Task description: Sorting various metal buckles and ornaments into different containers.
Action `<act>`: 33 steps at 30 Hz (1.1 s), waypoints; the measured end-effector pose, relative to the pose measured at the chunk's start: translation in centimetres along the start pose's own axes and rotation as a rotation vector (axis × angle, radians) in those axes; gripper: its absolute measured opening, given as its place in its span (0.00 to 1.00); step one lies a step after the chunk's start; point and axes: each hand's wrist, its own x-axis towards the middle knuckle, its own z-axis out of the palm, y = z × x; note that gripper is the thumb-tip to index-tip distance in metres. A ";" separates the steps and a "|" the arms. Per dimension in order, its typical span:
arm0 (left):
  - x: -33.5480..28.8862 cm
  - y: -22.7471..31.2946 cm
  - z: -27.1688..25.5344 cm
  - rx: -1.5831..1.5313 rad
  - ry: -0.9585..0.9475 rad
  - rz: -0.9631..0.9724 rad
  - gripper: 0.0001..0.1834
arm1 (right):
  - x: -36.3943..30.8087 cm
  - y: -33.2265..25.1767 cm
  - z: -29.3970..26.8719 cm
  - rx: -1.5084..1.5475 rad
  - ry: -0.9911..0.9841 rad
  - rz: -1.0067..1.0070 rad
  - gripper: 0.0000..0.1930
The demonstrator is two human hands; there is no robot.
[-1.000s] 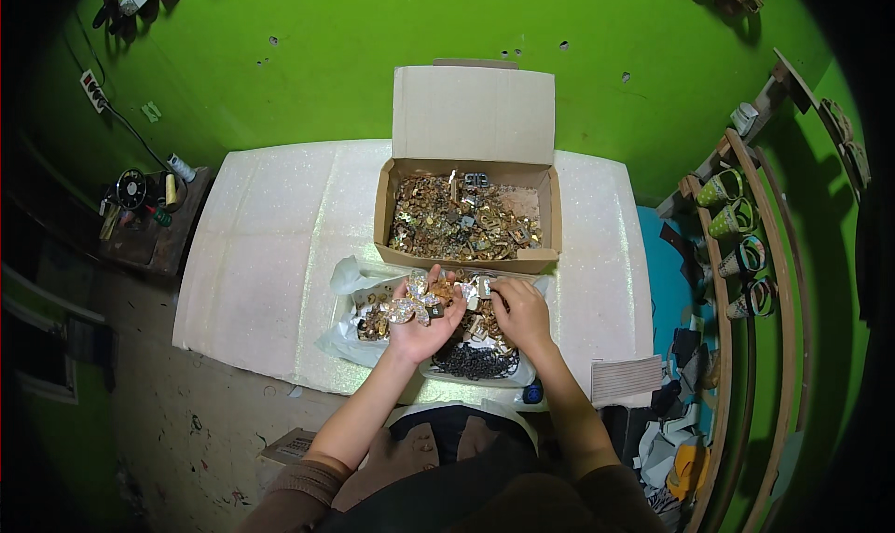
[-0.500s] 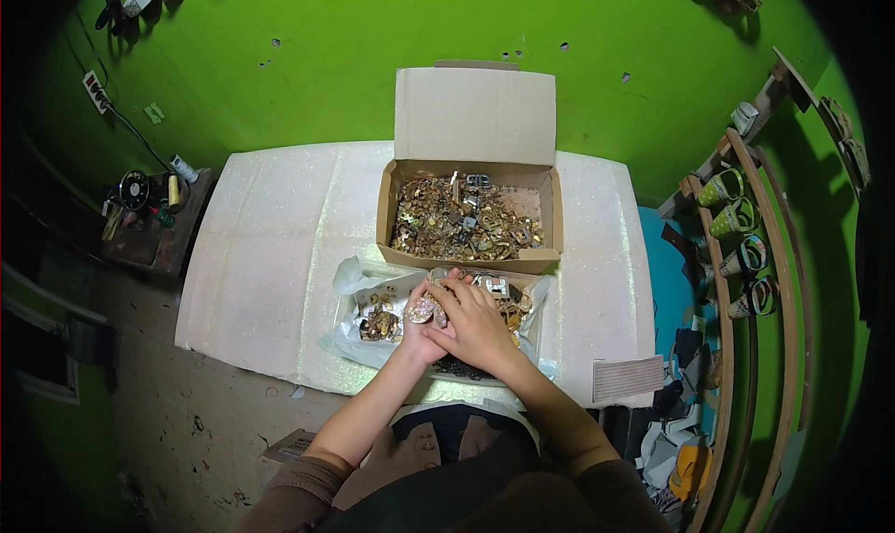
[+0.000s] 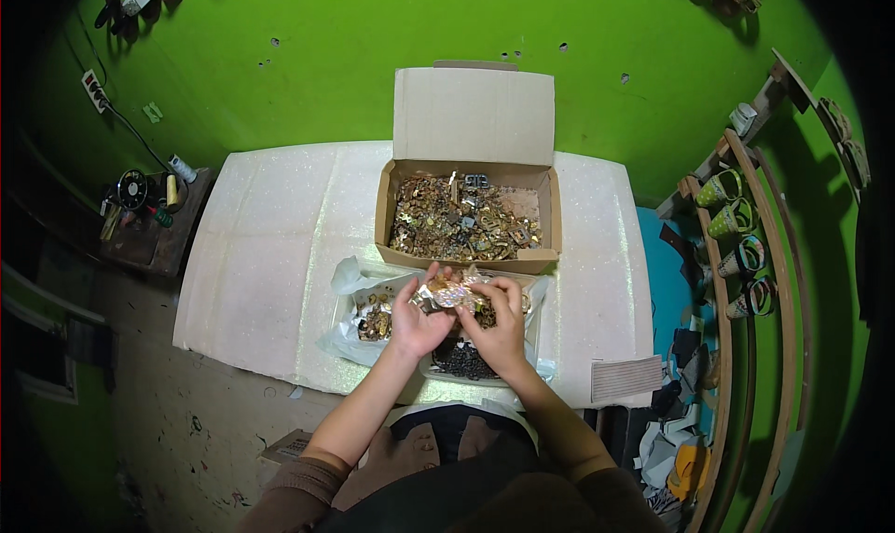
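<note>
A shiny, iridescent, crumpled-looking piece (image 3: 454, 294), perhaps foil or sequined, is between my hands above a plastic-lined tray (image 3: 539, 333). Fingers and thumb of my right hand (image 3: 501, 333) close on its right side. My left hand (image 3: 418, 326) is palm up beside it, fingers stretched out and apart; the piece overlaps its fingertips, and whether it bears weight there I cannot tell. Under the hands, the tray holds gold-coloured metal bits (image 3: 375, 324) at left and a heap of small black pieces (image 3: 463, 359) nearest me. My hands hide the tray's middle.
Behind the tray stands an open cardboard box (image 3: 384, 211) full of mixed metal buckles and fittings. Both are on a pale glittery table (image 3: 261, 244). A striped card (image 3: 626, 379) lies at the right front. Sandals (image 3: 732, 218) hang on a wooden rack at right; a side table at left carries thread spools (image 3: 184, 170).
My hands have moved apart from their clasp. The right hand has shifted right and now pinches the shiny piece, while the left palm has opened. More black pieces show.
</note>
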 end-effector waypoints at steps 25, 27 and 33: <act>0.4 -0.2 1.3 -0.073 -0.032 -0.041 0.18 | -3.2 5.9 -0.9 -0.759 -0.038 -0.005 0.11; 0.4 -0.3 1.5 -0.084 -0.034 -0.057 0.18 | -3.1 5.9 -0.9 -0.749 -0.023 -0.025 0.12; 0.7 -0.4 1.7 -0.036 -0.093 -0.082 0.18 | -3.1 6.2 -0.9 -0.769 -0.087 -0.050 0.13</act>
